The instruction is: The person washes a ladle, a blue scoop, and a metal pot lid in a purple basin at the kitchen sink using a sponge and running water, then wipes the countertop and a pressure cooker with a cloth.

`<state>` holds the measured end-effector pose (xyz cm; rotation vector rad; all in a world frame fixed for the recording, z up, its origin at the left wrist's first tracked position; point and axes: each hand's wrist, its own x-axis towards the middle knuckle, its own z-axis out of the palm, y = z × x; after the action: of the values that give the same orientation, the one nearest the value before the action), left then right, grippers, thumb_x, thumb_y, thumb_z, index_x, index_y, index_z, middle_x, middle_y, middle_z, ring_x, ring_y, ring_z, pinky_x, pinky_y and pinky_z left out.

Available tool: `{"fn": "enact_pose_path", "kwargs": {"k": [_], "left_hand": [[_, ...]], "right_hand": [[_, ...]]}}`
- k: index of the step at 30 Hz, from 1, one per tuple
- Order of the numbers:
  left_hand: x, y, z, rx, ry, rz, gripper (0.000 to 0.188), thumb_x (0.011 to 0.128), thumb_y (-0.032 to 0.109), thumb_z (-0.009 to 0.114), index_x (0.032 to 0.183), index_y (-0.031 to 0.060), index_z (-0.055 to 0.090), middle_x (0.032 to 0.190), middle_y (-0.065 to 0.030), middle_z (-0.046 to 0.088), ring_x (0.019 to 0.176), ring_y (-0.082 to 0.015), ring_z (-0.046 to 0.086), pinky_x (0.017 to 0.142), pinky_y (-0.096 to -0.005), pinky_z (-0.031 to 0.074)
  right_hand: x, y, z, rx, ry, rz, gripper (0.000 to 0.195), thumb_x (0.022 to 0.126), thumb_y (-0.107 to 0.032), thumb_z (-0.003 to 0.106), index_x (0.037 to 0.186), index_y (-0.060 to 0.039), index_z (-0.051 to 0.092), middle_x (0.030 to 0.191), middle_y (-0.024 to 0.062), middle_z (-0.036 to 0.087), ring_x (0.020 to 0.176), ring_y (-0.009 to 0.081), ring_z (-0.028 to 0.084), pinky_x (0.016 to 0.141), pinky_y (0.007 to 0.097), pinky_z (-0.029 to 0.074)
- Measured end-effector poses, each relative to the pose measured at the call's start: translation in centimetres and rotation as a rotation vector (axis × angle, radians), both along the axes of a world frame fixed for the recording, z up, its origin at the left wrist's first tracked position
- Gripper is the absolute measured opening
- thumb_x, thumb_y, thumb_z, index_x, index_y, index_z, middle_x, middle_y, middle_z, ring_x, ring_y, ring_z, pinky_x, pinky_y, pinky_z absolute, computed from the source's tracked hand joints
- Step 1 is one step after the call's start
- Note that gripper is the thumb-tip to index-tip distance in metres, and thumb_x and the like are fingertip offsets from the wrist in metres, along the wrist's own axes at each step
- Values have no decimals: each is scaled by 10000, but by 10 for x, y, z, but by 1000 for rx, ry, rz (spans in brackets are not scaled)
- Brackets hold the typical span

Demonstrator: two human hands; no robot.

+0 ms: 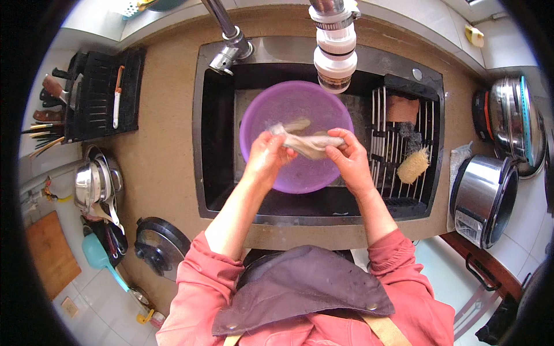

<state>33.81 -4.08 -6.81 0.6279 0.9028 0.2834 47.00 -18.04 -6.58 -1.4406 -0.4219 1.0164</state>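
Between my two hands stretches a limp, wet, whitish item [314, 142], blurred; whether it is food or cloth I cannot tell. My left hand [267, 155] pinches its left end between thumb and fingers. At the other end, the thumb and fingers of my right hand [351, 159] grip it. Both hands are over a round purple plastic basin [247, 104] standing in the black sink [220, 181]. Water appears to be in the basin, and a pale, elongated piece [298, 125] shows behind the held item.
A chrome faucet [229, 47] and a white water-filter fitting [335, 52] overhang the sink. Its right-side rack [377, 168] carries a pink cloth [402, 109], steel wool [410, 136] and a loofah [413, 166]. A knife holder [97, 95] is left, a cooker pot [480, 194] right.
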Motion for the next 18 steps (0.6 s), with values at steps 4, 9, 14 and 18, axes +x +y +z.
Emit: {"fn": "enact_pose_path", "kwargs": {"k": [4,9,14,18], "left_hand": [[3,12,31,23,-31,146,297,860,153,568,1107,39,447,956,-105,546,815,-190,550,813,-401,467],[12,9,83,114,-324,205,509,887,163,534,1306,117,249,1116,-135,490,1011,-225,522,847,-412,450],[-8,-7,-30,496,222,-229,266,862,163,560,1113,73,548,875,-11,568,771,-78,514,634,-230,410],[-18,-11,-106,179,452,-200,240,847,200,579,1047,67,572,881,-10,560,767,-106,519,580,-249,411]], "right_hand": [[6,14,52,83,-33,11,321,797,12,574,1106,-21,492,961,40,574,889,80,530,761,204,419],[-8,22,70,319,-98,-77,309,826,49,505,1128,-13,482,1062,70,543,968,133,536,851,259,432],[-47,6,-27,-120,-302,182,400,787,5,550,1176,-60,480,998,83,604,834,219,601,736,316,467],[-46,6,-81,-535,-1006,479,374,723,-53,599,1094,-69,556,966,105,601,916,285,536,773,406,408]]}}
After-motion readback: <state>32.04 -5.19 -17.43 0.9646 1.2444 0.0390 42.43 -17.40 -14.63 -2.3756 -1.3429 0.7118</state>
